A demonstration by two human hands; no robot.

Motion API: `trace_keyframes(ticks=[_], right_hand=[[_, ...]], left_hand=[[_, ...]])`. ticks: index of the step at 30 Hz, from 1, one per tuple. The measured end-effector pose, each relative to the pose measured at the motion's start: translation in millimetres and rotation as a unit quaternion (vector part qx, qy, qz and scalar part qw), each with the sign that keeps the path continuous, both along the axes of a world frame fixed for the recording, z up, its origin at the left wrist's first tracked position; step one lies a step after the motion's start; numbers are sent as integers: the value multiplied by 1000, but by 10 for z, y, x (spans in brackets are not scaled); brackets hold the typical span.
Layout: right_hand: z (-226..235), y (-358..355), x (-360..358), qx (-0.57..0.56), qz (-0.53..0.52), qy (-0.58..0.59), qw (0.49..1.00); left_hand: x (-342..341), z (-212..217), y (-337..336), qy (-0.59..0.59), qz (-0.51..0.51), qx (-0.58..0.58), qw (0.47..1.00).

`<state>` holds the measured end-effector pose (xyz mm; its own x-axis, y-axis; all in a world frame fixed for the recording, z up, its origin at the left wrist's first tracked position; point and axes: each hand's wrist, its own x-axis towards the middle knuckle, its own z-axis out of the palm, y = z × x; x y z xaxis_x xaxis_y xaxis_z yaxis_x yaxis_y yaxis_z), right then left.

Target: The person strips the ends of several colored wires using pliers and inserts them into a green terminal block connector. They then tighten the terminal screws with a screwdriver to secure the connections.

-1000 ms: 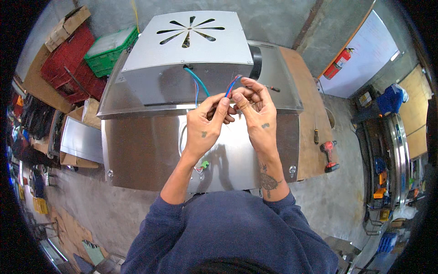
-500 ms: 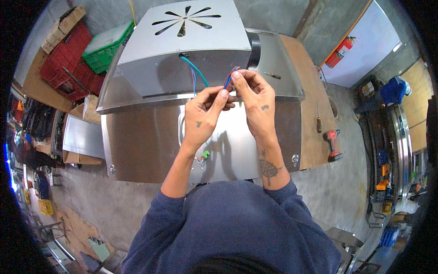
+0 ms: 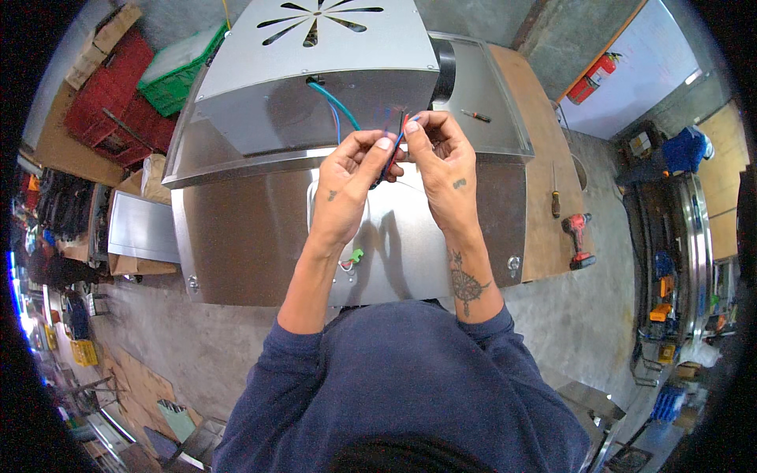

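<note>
Both hands meet above the front of a stainless steel appliance [image 3: 244, 229]. My left hand [image 3: 347, 185] is closed, thumb against fingers, on a small bundle of wires [image 3: 392, 154] in red, blue and black. Frayed tips fan out above the fingers. Close beside it, my right hand [image 3: 443, 169] pinches the end of a blue wire from the bundle. A teal cable [image 3: 341, 108] and a thinner blue wire [image 3: 335, 124] come out of a hole in the grey metal housing [image 3: 260, 114] behind the hands. Below the left wrist, a green connector [image 3: 356, 256] with short wires pokes from the front panel.
On the board at the right lie a screwdriver [image 3: 555, 201] and a red cordless drill [image 3: 578, 239]. Another small screwdriver [image 3: 475, 116] rests on the steel top. Red [image 3: 102, 102] and green crates [image 3: 177, 67] stand at the left; a fire extinguisher [image 3: 591, 79] hangs at the back right.
The wire ends have spread apart; a blue one is now separated in my right fingers. My left hand has shifted slightly up and left along with the bundle.
</note>
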<state>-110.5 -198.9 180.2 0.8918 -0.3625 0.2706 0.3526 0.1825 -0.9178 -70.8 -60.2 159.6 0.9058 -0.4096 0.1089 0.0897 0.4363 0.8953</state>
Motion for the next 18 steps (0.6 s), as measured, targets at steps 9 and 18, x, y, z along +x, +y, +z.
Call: trace_keyframes(ticks=[9, 18], right_hand=[[-163, -221, -116, -5, 2, -9, 1000], [-376, -807, -34, -5, 73, -4, 997]], left_hand=[[-15, -17, -197, 54, -52, 7, 997], [-39, 92, -501, -63, 16, 184, 981]])
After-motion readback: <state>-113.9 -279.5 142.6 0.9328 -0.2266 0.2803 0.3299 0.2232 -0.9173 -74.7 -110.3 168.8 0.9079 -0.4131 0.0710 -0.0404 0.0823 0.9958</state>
